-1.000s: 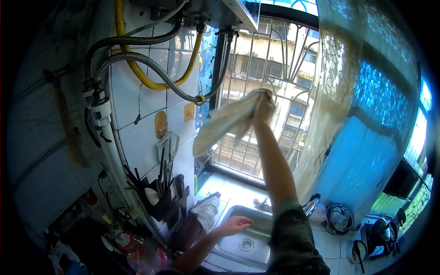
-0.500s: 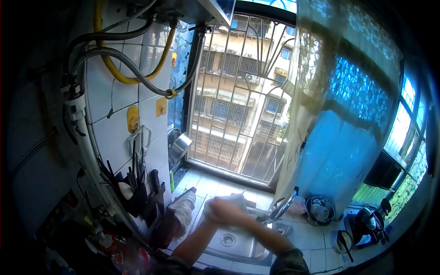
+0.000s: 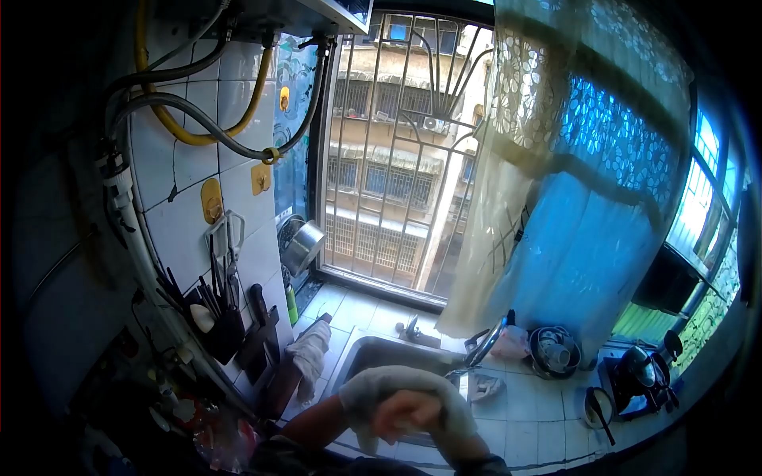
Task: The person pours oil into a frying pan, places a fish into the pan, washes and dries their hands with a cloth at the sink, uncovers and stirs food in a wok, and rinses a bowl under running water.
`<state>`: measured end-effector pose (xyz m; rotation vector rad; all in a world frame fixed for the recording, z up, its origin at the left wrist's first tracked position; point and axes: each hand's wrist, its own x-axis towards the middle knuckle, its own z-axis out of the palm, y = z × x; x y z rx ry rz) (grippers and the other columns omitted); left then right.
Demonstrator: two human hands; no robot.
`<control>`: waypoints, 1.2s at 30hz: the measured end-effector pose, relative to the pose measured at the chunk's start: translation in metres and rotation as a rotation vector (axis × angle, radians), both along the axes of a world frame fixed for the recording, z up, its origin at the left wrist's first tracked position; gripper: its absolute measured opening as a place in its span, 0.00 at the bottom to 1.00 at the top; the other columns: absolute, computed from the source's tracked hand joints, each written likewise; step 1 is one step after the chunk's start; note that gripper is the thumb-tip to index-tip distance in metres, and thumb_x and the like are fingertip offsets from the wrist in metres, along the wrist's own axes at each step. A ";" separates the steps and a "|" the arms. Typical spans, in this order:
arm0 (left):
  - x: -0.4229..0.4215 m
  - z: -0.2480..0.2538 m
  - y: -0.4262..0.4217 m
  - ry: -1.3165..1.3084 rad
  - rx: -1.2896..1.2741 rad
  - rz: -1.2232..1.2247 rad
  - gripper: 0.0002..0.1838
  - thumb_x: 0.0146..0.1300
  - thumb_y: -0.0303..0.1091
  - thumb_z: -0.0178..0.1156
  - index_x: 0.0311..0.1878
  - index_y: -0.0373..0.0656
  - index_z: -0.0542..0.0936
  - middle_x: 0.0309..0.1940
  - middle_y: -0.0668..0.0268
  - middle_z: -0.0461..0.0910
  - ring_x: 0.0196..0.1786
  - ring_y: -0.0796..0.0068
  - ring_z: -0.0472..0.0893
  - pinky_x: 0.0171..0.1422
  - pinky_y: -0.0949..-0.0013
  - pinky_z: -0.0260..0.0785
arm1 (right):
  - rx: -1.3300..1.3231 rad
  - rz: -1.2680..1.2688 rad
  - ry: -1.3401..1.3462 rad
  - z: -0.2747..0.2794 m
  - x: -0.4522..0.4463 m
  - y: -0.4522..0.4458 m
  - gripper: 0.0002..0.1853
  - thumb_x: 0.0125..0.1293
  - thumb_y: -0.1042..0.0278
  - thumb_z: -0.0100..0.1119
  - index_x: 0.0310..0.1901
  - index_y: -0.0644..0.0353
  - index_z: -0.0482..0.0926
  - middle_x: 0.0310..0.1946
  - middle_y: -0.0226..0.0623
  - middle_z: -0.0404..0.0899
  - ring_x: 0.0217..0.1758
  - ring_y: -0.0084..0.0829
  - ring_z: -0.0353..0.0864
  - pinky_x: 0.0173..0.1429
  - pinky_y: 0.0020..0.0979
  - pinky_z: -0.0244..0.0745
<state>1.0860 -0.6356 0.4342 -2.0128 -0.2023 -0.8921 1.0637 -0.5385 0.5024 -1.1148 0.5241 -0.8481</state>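
Note:
A greyish-white cloth point(image 3: 397, 379) arches over the front of the metal sink point(image 3: 367, 349), its ends hanging about my wrists. Under the arch, my right hand point(image 3: 422, 408) is closed, with curled fingers against the cloth. My left hand point(image 3: 387, 420) meets it there, partly covered by the fabric, and seems closed on it too. Blur and overlap hide where one hand ends and the other begins. Behind the cloth stand the tap point(image 3: 411, 327) and the sink's back rim.
Left of the sink, a pale rag point(image 3: 309, 353) hangs over a dark box-like object. A knife block point(image 3: 258, 341) and utensil holder point(image 3: 222, 333) are by the wall. On the right counter are a bowl rack point(image 3: 556, 353), a bowl point(image 3: 597, 406) and a dark stove point(image 3: 635, 389).
My hands and the cloth have come down and nearer to me, and the cloth has spread into an arch. The view has shifted slightly, showing more of the sink's back and the tap.

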 end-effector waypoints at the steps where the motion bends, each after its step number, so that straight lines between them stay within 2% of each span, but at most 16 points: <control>1: -0.004 -0.001 -0.004 0.033 -0.012 -0.039 0.15 0.62 0.38 0.53 0.50 0.45 0.71 0.46 0.61 0.73 0.50 0.70 0.73 0.60 0.60 0.62 | 0.019 0.016 0.020 -0.004 -0.004 -0.003 0.26 0.57 0.46 0.56 0.49 0.60 0.72 0.36 0.38 0.75 0.34 0.28 0.74 0.40 0.24 0.71; 9: -0.031 -0.005 -0.027 0.333 -0.140 -0.355 0.17 0.61 0.40 0.54 0.50 0.41 0.71 0.45 0.60 0.74 0.49 0.70 0.74 0.60 0.64 0.63 | -0.374 -0.020 0.361 -0.047 -0.024 -0.103 0.25 0.58 0.49 0.56 0.49 0.61 0.72 0.36 0.38 0.76 0.35 0.29 0.75 0.41 0.25 0.72; 17: -0.049 -0.012 -0.022 0.636 -0.266 -0.680 0.21 0.60 0.41 0.56 0.51 0.38 0.71 0.44 0.59 0.74 0.48 0.71 0.76 0.59 0.68 0.64 | -0.670 0.031 0.610 -0.057 -0.036 -0.124 0.24 0.59 0.52 0.56 0.49 0.62 0.72 0.36 0.39 0.76 0.36 0.29 0.76 0.42 0.26 0.73; 25: -0.051 -0.013 -0.018 0.918 -0.373 -0.957 0.24 0.59 0.43 0.57 0.51 0.35 0.70 0.44 0.59 0.75 0.47 0.71 0.77 0.59 0.71 0.64 | -0.838 0.092 0.756 -0.054 -0.037 -0.129 0.22 0.59 0.54 0.56 0.49 0.64 0.72 0.36 0.40 0.76 0.37 0.30 0.77 0.44 0.26 0.73; 29: -0.046 -0.009 -0.058 0.467 -0.070 -0.538 0.20 0.62 0.42 0.52 0.50 0.37 0.71 0.38 0.61 0.75 0.42 0.73 0.77 0.57 0.71 0.65 | -0.809 0.268 0.630 -0.043 -0.045 -0.137 0.22 0.59 0.56 0.56 0.49 0.64 0.72 0.36 0.40 0.76 0.37 0.30 0.77 0.44 0.27 0.73; 31: -0.037 -0.001 -0.065 0.243 0.079 -0.327 0.19 0.63 0.42 0.49 0.50 0.38 0.71 0.35 0.62 0.76 0.40 0.74 0.77 0.56 0.71 0.65 | -0.303 0.738 0.374 -0.040 -0.049 -0.151 0.16 0.66 0.59 0.48 0.44 0.65 0.74 0.36 0.43 0.77 0.35 0.30 0.79 0.43 0.28 0.75; 32: -0.035 -0.003 -0.065 0.128 0.155 -0.221 0.18 0.64 0.42 0.48 0.50 0.38 0.71 0.34 0.62 0.76 0.39 0.74 0.77 0.55 0.71 0.65 | -0.160 0.806 -0.061 -0.044 -0.038 -0.152 0.18 0.69 0.58 0.40 0.42 0.64 0.74 0.38 0.45 0.77 0.37 0.31 0.80 0.42 0.30 0.76; 33: -0.032 -0.005 -0.066 0.011 0.226 -0.115 0.18 0.64 0.42 0.47 0.49 0.39 0.71 0.32 0.63 0.76 0.38 0.75 0.77 0.55 0.71 0.65 | -0.060 0.792 -0.219 -0.047 -0.030 -0.147 0.22 0.71 0.55 0.33 0.41 0.64 0.74 0.37 0.44 0.77 0.37 0.33 0.80 0.41 0.31 0.76; 36: -0.021 -0.025 -0.060 -0.343 0.427 0.208 0.17 0.66 0.42 0.43 0.49 0.40 0.71 0.28 0.64 0.76 0.34 0.76 0.78 0.53 0.71 0.65 | -0.066 0.678 -0.254 -0.063 -0.026 -0.148 0.24 0.71 0.54 0.32 0.37 0.64 0.75 0.35 0.45 0.78 0.38 0.34 0.80 0.42 0.32 0.77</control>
